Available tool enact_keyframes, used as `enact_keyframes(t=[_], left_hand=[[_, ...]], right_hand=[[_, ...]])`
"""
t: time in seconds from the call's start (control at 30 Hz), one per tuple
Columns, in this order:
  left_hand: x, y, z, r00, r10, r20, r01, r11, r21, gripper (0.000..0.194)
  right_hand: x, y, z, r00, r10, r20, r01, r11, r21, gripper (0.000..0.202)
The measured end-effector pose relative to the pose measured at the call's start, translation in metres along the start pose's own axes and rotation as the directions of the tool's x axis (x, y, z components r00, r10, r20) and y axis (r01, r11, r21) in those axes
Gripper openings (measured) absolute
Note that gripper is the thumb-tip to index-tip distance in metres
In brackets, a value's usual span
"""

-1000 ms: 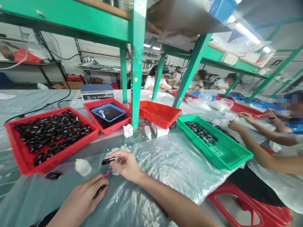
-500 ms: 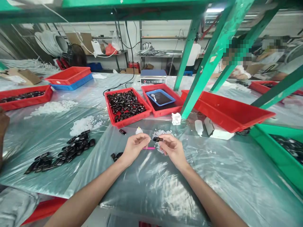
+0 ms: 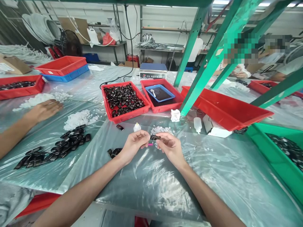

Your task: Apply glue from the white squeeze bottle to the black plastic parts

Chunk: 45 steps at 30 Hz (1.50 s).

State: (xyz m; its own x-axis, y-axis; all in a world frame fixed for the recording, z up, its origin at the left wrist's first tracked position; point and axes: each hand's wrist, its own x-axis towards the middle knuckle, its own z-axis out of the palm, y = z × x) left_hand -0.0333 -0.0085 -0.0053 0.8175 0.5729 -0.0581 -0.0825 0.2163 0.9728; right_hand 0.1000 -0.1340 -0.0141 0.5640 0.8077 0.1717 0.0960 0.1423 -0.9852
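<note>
Between finger and thumb my right hand [image 3: 170, 146] grips a small glossy black plastic piece [image 3: 155, 137] by its right end. My left hand [image 3: 136, 143] is pinched at the piece's left end; whatever its fingertips hold is too small or hidden to make out. Below and behind the fingers lie a pink stick [image 3: 150, 144] and a scatter of small white bits [image 3: 162, 129]. A small white bottle [image 3: 137, 127] stands just beyond my left hand. A few more black pieces [image 3: 114, 153] lie by my left wrist, partly covered by it.
A red tray of black pieces [image 3: 102, 94] stands ahead, beside a red tray [image 3: 163, 110] holding a blue tray [image 3: 155, 99]. A co-worker's hand [image 3: 46, 110] reaches in from the left near white bits. Green posts [image 3: 201, 72] rise at right, near a squeeze bottle [image 3: 197, 125].
My left fingertips have come up to the black piece, which was apart from them before. A co-worker's hand has moved into view at the left, over the white bits. The view has shifted slightly.
</note>
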Motion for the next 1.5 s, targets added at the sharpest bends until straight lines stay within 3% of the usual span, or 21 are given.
enact_keyframes(t=[0.17,0.3,0.43,0.6,0.7,0.73,0.77,0.83,0.9,0.93,0.97,1.0,1.07,1.13,1.17,1.2,1.23,1.3,1.33,1.4,1.5], left_hand=[[-0.001,-0.003,0.0,0.992,-0.119,0.044,0.118,0.993,0.026,0.037],[-0.001,-0.006,-0.001,0.992,0.122,0.007,-0.119,0.955,0.272,0.035],[0.0,-0.001,-0.001,0.939,0.333,0.092,-0.326,0.767,0.553,0.023],[-0.015,0.011,-0.005,0.901,0.417,0.123,-0.38,0.617,0.689,0.02],[-0.045,0.005,-0.022,0.892,0.446,-0.066,-0.261,0.63,0.732,0.021],[-0.057,0.001,-0.034,0.872,0.457,-0.178,-0.186,0.644,0.743,0.023],[-0.069,-0.002,-0.048,0.82,0.482,-0.308,-0.094,0.645,0.758,0.024],[-0.088,-0.002,-0.087,0.655,0.57,-0.496,0.077,0.602,0.795,0.025],[-0.099,0.005,-0.129,0.504,0.639,-0.581,0.227,0.551,0.803,0.028],[-0.101,0.012,-0.149,0.461,0.651,-0.603,0.281,0.538,0.795,0.03],[-0.102,0.019,-0.166,0.449,0.651,-0.612,0.322,0.521,0.79,0.031],[-0.103,0.027,-0.179,0.481,0.649,-0.589,0.341,0.481,0.808,0.032],[-0.102,0.039,-0.192,0.49,0.672,-0.556,0.373,0.415,0.83,0.032],[-0.1,0.046,-0.189,0.479,0.704,-0.525,0.359,0.389,0.848,0.034],[-0.099,0.045,-0.182,0.497,0.702,-0.51,0.329,0.392,0.859,0.034],[-0.098,0.043,-0.174,0.554,0.678,-0.484,0.282,0.394,0.875,0.034],[-0.097,0.038,-0.164,0.645,0.63,-0.432,0.224,0.385,0.895,0.034],[-0.095,0.026,-0.144,0.834,0.488,-0.257,0.095,0.331,0.939,0.033],[-0.094,0.018,-0.135,0.892,0.422,-0.162,0.039,0.287,0.957,0.033],[-0.094,0.005,-0.119,0.938,0.345,-0.038,-0.032,0.196,0.98,0.036],[-0.096,-0.007,-0.104,0.951,0.309,-0.009,-0.034,0.133,0.991,0.042]], right_hand=[[-0.002,0.002,-0.001,1.0,0.002,-0.018,-0.003,0.998,-0.057,0.025],[-0.003,0.003,0.0,0.999,-0.029,-0.031,0.025,0.991,-0.128,0.023],[-0.006,0.005,0.002,0.994,-0.11,0.013,0.11,0.969,-0.223,0.027],[-0.004,0.014,-0.001,0.98,-0.199,-0.011,0.189,0.944,-0.272,0.042],[-0.001,0.021,-0.002,0.968,-0.252,-0.003,0.241,0.929,-0.279,0.038],[-0.002,0.022,-0.002,0.965,-0.263,0.009,0.255,0.925,-0.283,0.036],[-0.003,0.023,-0.001,0.962,-0.273,0.024,0.269,0.921,-0.282,0.034],[-0.005,0.023,0.002,0.957,-0.284,0.059,0.289,0.918,-0.273,0.032],[-0.006,0.022,0.005,0.952,-0.294,0.086,0.306,0.917,-0.257,0.03],[-0.006,0.02,0.006,0.95,-0.298,0.091,0.311,0.916,-0.252,0.03],[-0.006,0.019,0.007,0.949,-0.302,0.089,0.314,0.916,-0.25,0.029],[-0.006,0.018,0.007,0.949,-0.304,0.08,0.315,0.916,-0.249,0.029],[-0.004,0.016,0.007,0.951,-0.306,0.044,0.307,0.918,-0.252,0.03],[-0.003,0.016,0.006,0.954,-0.299,0.006,0.29,0.922,-0.257,0.032],[-0.002,0.016,0.006,0.956,-0.293,-0.01,0.28,0.925,-0.258,0.032],[-0.001,0.016,0.006,0.959,-0.284,-0.02,0.269,0.928,-0.259,0.033],[-0.001,0.016,0.005,0.961,-0.274,-0.025,0.259,0.932,-0.255,0.033],[0.0,0.017,0.006,0.966,-0.258,-0.02,0.246,0.939,-0.24,0.032],[-0.001,0.017,0.006,0.967,-0.253,-0.016,0.242,0.942,-0.232,0.03],[-0.002,0.017,0.008,0.969,-0.246,-0.009,0.238,0.945,-0.223,0.028],[-0.004,0.016,0.009,0.971,-0.239,0.008,0.234,0.945,-0.227,0.026]])
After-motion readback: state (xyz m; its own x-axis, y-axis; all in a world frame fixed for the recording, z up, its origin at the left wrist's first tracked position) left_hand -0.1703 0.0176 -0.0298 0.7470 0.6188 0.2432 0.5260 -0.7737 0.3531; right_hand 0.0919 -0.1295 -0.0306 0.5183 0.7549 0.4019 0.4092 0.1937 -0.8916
